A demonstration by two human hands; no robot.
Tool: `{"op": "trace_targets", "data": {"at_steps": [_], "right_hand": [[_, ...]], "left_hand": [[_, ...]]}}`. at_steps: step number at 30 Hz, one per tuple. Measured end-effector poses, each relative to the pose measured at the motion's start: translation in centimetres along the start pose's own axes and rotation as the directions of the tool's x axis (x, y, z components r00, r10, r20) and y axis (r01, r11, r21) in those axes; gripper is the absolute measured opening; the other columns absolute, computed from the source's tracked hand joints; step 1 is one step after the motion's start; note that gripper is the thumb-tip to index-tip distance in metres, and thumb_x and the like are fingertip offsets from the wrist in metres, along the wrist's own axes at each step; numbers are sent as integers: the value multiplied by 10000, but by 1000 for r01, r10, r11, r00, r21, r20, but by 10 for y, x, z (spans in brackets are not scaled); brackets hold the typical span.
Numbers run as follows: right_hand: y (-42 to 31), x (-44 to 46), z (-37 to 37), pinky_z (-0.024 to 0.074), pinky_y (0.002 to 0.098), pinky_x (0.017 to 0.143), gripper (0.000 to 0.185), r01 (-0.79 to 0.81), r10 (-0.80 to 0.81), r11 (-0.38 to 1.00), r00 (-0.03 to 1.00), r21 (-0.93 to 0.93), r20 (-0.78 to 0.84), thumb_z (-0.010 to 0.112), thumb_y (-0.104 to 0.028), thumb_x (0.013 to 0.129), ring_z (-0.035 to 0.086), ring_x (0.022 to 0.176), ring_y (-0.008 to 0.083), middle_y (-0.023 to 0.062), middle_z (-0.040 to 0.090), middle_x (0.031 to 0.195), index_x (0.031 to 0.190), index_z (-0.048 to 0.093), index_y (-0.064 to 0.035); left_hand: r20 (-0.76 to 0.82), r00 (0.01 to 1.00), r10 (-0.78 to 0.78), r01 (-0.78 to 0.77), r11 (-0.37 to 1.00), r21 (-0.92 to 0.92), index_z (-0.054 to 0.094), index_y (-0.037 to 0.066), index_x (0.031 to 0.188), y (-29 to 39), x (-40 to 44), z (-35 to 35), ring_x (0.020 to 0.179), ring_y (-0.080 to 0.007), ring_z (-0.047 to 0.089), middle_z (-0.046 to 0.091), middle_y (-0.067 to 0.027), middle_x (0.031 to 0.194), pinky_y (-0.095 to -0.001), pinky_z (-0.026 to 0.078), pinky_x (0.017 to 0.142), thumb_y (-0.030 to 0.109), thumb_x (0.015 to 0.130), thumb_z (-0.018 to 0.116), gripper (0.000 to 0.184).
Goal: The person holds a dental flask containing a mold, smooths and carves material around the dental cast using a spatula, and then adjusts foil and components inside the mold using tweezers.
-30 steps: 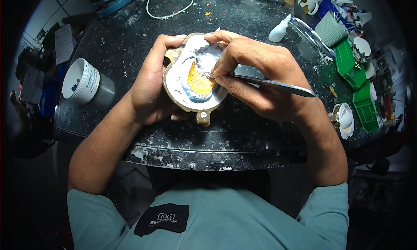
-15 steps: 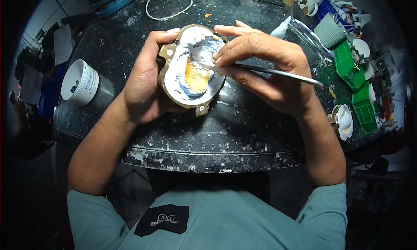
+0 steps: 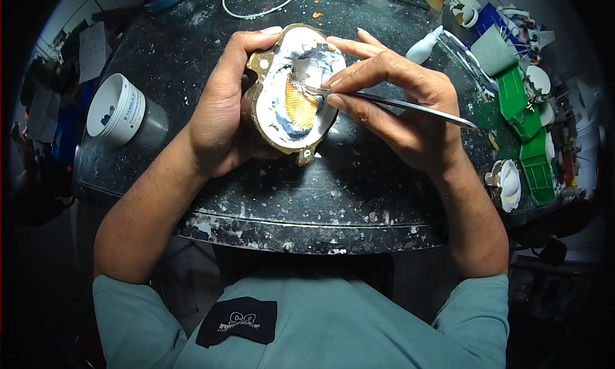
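The left hand (image 3: pixel 221 113) is gripping the brass-coloured flask (image 3: pixel 266 138) from its left side, apparently steadying it while leaving the white plaster (image 3: pixel 301 37) exposed. The right hand (image 3: pixel 410 81) is pinching the metal tool (image 3: pixel 410 104) between its fingers, presumably for fine control, near the yellow mesh (image 3: pixel 301 106); tip contact is remaining unconfirmed. The flask is being held above the worktop (image 3: pixel 359 183), inward of its near edge, facing up, its long axis running roughly far edge to near edge.
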State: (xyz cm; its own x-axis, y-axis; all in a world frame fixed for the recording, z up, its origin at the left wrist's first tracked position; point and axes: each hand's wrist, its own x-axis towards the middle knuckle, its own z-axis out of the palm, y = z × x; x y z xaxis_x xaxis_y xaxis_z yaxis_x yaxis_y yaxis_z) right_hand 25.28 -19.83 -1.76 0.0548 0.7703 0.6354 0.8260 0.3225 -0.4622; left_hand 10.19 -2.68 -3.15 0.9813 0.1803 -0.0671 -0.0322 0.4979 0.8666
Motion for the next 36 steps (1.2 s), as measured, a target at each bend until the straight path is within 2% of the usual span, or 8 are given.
{"op": "trace_targets", "data": {"at_steps": [6,10,13,15,22,27,34,36], "right_hand": [[-6,1,1,344,581,1158,146,-4,4,999,1000,-42,2,793,-5,807,644,1228,328,86,767,949,941,742,-36],[-7,3,1,410,563,1127,131,15,-15,999,1000,-36,-6,784,21,795,711,1083,288,94,758,901,905,725,-19],[-7,3,-2,461,537,1100,123,16,-16,1000,1000,-25,24,773,45,787,739,955,250,100,748,868,878,709,-6],[-11,5,-3,490,519,1083,124,26,-24,999,999,-46,35,768,59,780,742,889,230,104,741,853,867,702,1],[-18,5,-8,529,450,1035,145,-26,31,997,997,-68,69,783,59,761,731,1017,282,105,741,872,849,681,7],[-23,4,-13,550,408,982,150,-87,99,990,989,-111,109,784,52,765,677,1172,329,98,745,909,853,677,-6],[-23,5,-15,548,413,999,154,-67,79,993,988,-94,131,778,59,765,698,1127,325,102,742,884,848,666,-7],[-23,6,-15,543,417,1013,150,-57,67,995,989,-80,128,775,57,769,705,1113,325,103,737,867,838,657,-4]], "left_hand": [[18,1000,-15,15,1000,9,508,44,1390,-1,1,-3,1030,-219,716,672,-142,1199,-371,626,881,521,1029,341,622],[22,999,-27,27,1000,-9,517,43,1379,-1,1,-1,1029,-216,716,677,-139,1194,-363,624,874,515,1030,341,613],[-70,997,-13,18,998,68,587,72,1316,-3,2,6,920,-176,733,711,-102,1104,-340,628,744,642,971,392,694],[-55,998,-17,20,998,56,587,75,1315,-4,3,4,923,-173,731,710,-99,1106,-334,622,752,635,973,398,683],[-75,997,-19,22,999,31,593,76,1307,-5,2,6,945,-169,723,709,-88,1108,-327,611,791,623,980,394,667],[-5,1000,-27,27,1000,-1,515,35,1379,-4,2,2,1006,-216,723,683,-152,1181,-352,625,856,506,1030,329,615],[1,998,-61,61,998,-1,525,30,1364,-4,1,1,1004,-218,727,686,-158,1178,-360,627,860,523,1019,347,627],[-43,997,-69,71,996,49,566,55,1330,-4,0,4,952,-188,727,702,-118,1121,-349,621,784,615,984,369,687]]}}
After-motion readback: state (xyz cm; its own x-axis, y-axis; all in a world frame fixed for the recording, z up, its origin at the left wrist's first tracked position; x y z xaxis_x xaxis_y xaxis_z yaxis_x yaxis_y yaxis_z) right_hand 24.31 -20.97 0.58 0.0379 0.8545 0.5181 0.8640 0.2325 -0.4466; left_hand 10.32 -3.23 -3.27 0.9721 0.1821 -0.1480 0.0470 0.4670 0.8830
